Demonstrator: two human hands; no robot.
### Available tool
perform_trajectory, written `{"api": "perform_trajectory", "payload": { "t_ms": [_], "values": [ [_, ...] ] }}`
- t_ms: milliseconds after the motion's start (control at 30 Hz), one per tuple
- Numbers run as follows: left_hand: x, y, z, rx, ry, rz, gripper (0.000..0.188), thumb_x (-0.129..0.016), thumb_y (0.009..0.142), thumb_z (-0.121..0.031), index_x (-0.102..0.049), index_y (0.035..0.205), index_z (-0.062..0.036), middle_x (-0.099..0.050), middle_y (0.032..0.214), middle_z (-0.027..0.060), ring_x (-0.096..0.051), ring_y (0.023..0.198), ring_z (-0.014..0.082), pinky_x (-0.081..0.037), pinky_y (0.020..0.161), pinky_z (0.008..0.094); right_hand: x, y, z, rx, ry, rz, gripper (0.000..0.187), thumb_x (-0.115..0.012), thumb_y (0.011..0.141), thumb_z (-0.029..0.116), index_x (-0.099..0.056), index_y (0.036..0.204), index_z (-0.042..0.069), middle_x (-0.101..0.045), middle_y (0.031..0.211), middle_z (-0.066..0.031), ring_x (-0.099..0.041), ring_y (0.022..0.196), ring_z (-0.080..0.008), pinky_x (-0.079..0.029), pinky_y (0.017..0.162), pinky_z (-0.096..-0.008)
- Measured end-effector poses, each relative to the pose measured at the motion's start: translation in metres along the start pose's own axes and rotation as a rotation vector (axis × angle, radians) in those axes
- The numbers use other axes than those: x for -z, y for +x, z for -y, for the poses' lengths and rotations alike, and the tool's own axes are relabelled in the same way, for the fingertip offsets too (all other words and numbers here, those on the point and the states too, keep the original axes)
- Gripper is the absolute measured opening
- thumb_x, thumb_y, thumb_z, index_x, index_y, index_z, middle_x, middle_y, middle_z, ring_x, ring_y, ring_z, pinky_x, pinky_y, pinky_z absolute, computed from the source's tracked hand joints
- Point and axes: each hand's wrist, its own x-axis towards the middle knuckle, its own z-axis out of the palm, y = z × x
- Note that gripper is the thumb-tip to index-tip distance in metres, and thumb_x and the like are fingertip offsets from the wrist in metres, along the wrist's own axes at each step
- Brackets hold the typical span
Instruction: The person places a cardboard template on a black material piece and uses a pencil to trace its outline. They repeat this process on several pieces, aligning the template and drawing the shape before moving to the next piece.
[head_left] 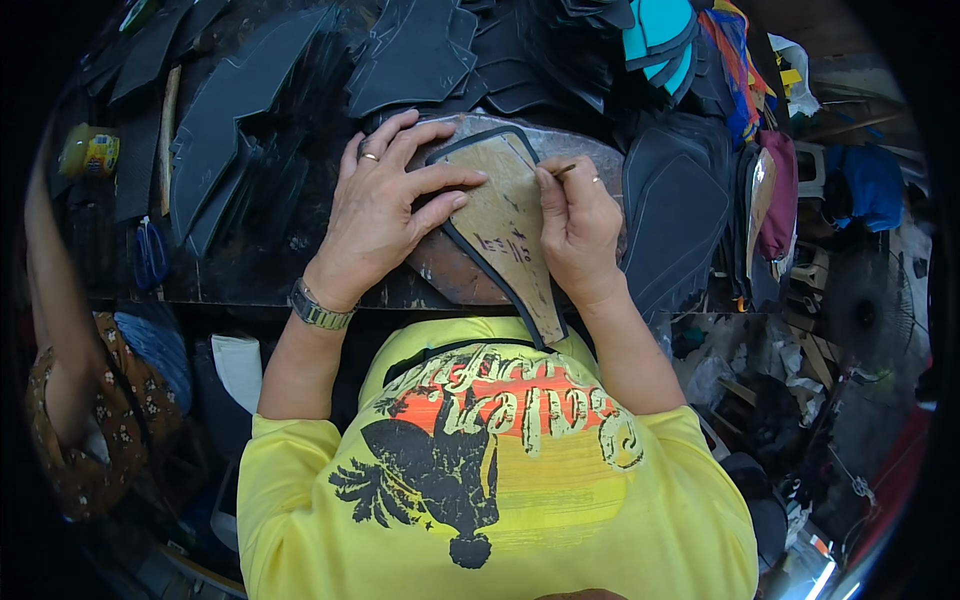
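A brown template (500,215) with handwriting on it lies over a slightly larger black sheet piece (487,272), whose dark border shows all around. Both taper toward my body and rest partly on a worn rounded board (450,270). My left hand (390,195) is spread at the template's left side, thumb and index finger lying on its surface. At the upper right edge, my right hand (578,215) pinches a thin pen-like tool (566,169). Its slender front part slants across the template's corner; exactly where the tip touches is hard to make out.
Stacks of dark cut pieces (235,120) line the table's left and back, and another stack (675,220) sits right of the board. Turquoise pieces (660,35) lie at the back right. A yellow-lidded jar (90,151) and blue-handled scissors (150,255) are at left, near another person's arm (60,270).
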Motion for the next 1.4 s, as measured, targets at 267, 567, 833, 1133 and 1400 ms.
{"api": "perform_trajectory", "payload": {
  "t_ms": [267,567,833,1133,1400],
  "values": [
    [0.001,0.0,0.0,-0.002,0.008,0.008,0.027,-0.074,0.094,-0.032,-0.081,0.12,-0.0328,-0.059,0.15,0.0024,-0.04,0.149,0.0316,-0.026,0.124,0.052,-0.003,0.006,0.004,0.067,-0.081,0.016,0.003,-0.064,0.1,0.003,-0.063,0.102,0.002,-0.066,0.085,-0.0143,-0.066,0.068,-0.0274,-0.052,0.064,-0.0347],
    [-0.001,-0.001,0.0,0.012,-0.014,0.014,0.026,-0.074,0.095,-0.033,-0.081,0.119,-0.0335,-0.058,0.151,0.0023,-0.039,0.15,0.0307,-0.024,0.123,0.0551,-0.001,0.003,-0.017,-0.599,1.086,-0.229,0.017,-0.058,0.11,0.016,-0.06,0.106,-0.001,-0.069,0.09,-0.0102,-0.065,0.07,-0.0116,-0.052,0.068,-0.0235],
    [-0.004,-0.002,0.003,0.004,-0.015,-0.008,0.025,-0.072,0.096,-0.035,-0.081,0.119,-0.0333,-0.058,0.151,0.0026,-0.039,0.15,0.0305,-0.024,0.123,0.0551,0.013,0.012,0.001,-0.277,0.792,-0.514,0.013,-0.056,0.11,0.014,-0.06,0.108,0.001,-0.07,0.097,-0.0101,-0.07,0.084,-0.0154,-0.056,0.078,-0.0278],
    [-0.014,-0.012,-0.001,0.045,0.093,-0.102,0.046,-0.071,0.097,-0.038,-0.066,0.14,-0.0229,-0.055,0.152,0.0055,-0.04,0.15,0.03,-0.022,0.123,0.0642,0.052,0.0,0.019,-0.323,0.104,0.105,0.015,-0.065,0.101,0.012,-0.068,0.111,0.001,-0.065,0.093,-0.0061,-0.061,0.079,-0.0159,-0.05,0.072,-0.0297],
    [-0.01,-0.024,-0.003,0.074,-0.064,-0.074,0.046,-0.066,0.101,-0.038,-0.065,0.141,-0.0157,-0.056,0.15,0.0084,-0.042,0.148,0.0297,-0.021,0.123,0.061,0.021,-0.031,0.027,-0.194,-0.17,0.124,0.043,-0.087,0.082,0.019,-0.063,0.113,0.0,-0.063,0.092,-0.0096,-0.065,0.085,-0.0202,-0.053,0.076,-0.0313]
  ]
}}
